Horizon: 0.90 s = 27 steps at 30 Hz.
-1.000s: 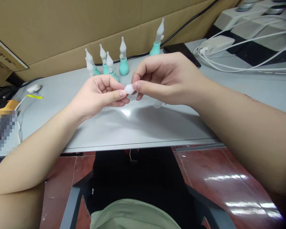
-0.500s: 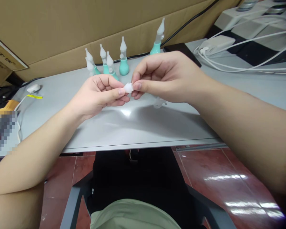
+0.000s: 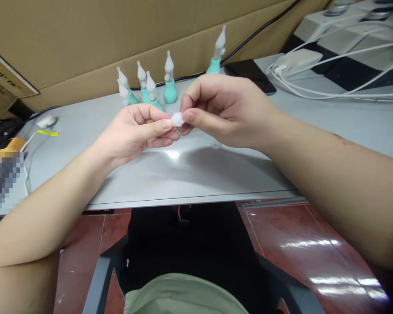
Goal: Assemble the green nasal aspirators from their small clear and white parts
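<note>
A small white, soft-looking nozzle tip point(image 3: 177, 119) is pinched between my two hands above the table. My left hand point(image 3: 127, 133) grips its left end with thumb and forefinger. On the other end, the thumb and fingers of my right hand point(image 3: 232, 109) are closed; they hide part of the tip. Beneath my right hand, a translucent part point(image 3: 215, 145) lies on the table, mostly covered. Behind my hands stand several nasal aspirators with mint-green bulbs and white tips, one in the middle point(image 3: 170, 90) and another farther right point(image 3: 214, 66).
The grey table point(image 3: 144, 183) ends in a straight front edge. A dark phone-like slab point(image 3: 252, 75), a white adapter point(image 3: 298, 61) and looped white cables are at the right. At the left lies a small white plug point(image 3: 46, 121). A cardboard wall point(image 3: 85, 43) closes the back.
My right hand and forearm have come down slightly, covering more of the translucent part. Both hands keep their pinch on the nozzle tip.
</note>
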Available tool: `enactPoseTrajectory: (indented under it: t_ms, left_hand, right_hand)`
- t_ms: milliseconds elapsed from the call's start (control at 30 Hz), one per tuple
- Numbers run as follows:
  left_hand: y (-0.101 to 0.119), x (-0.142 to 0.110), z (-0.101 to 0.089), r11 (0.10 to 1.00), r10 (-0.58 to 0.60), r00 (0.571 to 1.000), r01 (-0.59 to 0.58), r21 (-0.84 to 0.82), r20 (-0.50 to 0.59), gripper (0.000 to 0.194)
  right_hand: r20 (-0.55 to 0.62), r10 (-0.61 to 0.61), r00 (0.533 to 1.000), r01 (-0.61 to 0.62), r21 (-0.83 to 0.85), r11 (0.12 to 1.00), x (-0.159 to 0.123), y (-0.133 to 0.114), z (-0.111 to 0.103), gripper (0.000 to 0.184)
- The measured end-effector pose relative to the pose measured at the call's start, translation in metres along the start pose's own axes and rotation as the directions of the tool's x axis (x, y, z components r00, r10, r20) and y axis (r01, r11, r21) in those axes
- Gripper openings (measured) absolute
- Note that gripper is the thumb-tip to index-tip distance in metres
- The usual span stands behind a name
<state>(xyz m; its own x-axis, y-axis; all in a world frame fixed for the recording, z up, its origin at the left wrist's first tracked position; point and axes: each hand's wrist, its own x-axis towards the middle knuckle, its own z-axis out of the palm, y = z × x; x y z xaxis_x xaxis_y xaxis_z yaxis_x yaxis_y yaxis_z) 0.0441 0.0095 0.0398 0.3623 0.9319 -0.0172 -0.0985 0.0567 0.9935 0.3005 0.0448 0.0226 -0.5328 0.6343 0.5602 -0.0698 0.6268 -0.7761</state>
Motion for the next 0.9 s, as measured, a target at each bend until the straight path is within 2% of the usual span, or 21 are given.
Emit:
enactPoseTrajectory:
  t_ms: [100,233,567,733,900]
  left_hand:
    - [0.002,-0.001,0.003,0.999,-0.002,1.0,0.002,-0.035,-0.006,0.029]
    - [0.002,-0.001,-0.001,1.0,-0.011,1.0,0.012,0.016,-0.018,0.028]
    - [0.002,0.0,-0.002,1.0,-0.025,1.0,0.025,-0.001,0.016,0.028]
    - [0.003,-0.003,0.002,0.994,-0.024,0.995,0.034,-0.1,0.098,0.03]
    - [0.002,-0.003,0.001,0.996,-0.036,0.997,0.041,-0.078,0.073,0.03]
  right_hand:
    - [0.011,0.033,0.999,-0.034,0.045,0.998,0.001,-0.004,-0.003,0.038]
    - [0.067,0.03,0.997,-0.036,0.089,0.995,0.002,-0.006,-0.009,0.034]
    - [0.032,0.037,0.999,-0.037,0.011,0.999,-0.002,-0.011,-0.008,0.024]
    - [0.056,0.029,0.998,-0.032,0.044,0.999,0.0,-0.012,-0.009,0.026]
    - [0.068,0.061,0.996,-0.065,0.054,0.996,0.0,-0.012,-0.009,0.027]
